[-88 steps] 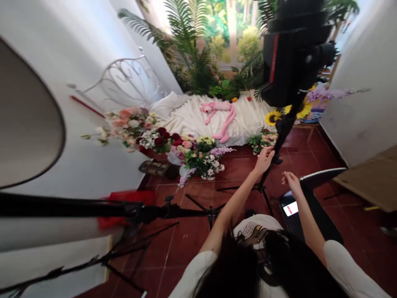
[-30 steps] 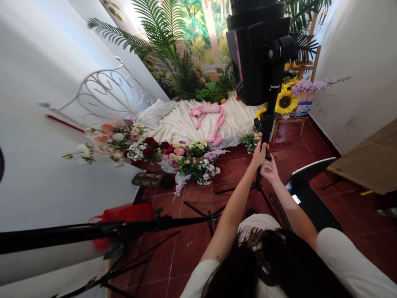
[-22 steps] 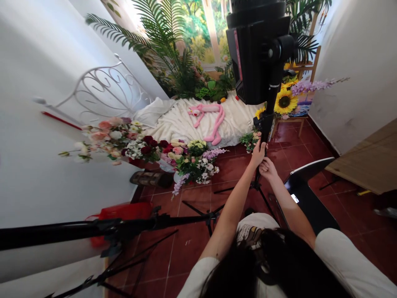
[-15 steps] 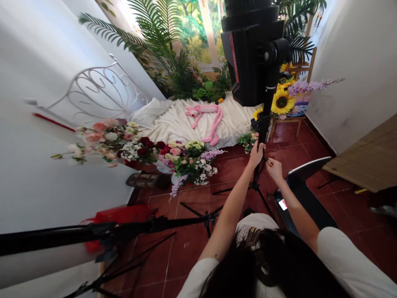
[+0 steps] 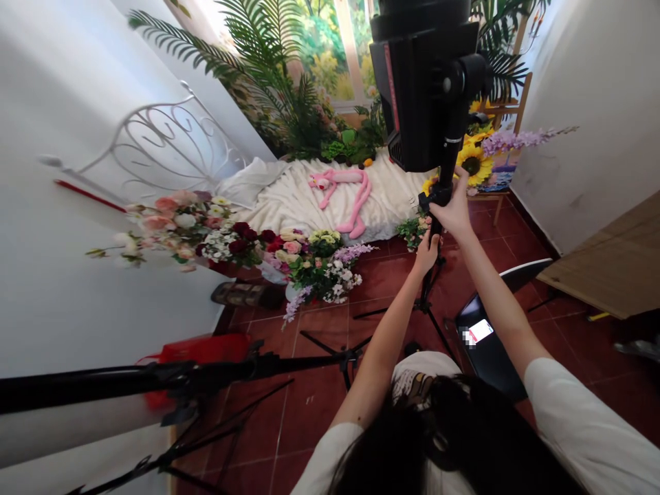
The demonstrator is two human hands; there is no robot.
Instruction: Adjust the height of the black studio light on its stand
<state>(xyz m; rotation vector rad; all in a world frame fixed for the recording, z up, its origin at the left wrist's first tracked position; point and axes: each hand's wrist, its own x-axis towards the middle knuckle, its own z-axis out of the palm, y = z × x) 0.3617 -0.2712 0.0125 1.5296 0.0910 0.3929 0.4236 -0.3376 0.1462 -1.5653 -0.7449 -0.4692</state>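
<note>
Black metal and plastic: a light stand [image 5: 447, 166] is standing directly between the two hands, carrying a bulky lamp head [image 5: 425, 96] above them. Left hand [image 5: 427, 253] is closing around the pole, thumb lying upward along it, most fingers hiding behind. Right hand [image 5: 456, 207] is sitting higher, partly open and curving about the pole beside the clamp collar [image 5: 434, 196]; thumb is resting near that collar, fingers are pointing up along the far side. How firmly the right is pressing, I cannot tell. Judgement: the low grip is probably steadying the column, and the upper hand is working near the collar because the sections are joining there; the heavy top is likely making two hands sensible. Below the hands, the tripod legs [image 5: 423, 307] are spreading over red floor tiles [image 5: 304, 430], presumably for balance. Under the right forearm, a phone [image 5: 480, 331] is lying lit on a black chair [image 5: 498, 375], seemingly within easy reach. Beyond the hands and leftward, a pink plush toy [image 5: 355, 180] is lying on a cream blanket [image 5: 281, 203], flowers [image 5: 330, 271] fringing its near edge, apparently as decoration.
</note>
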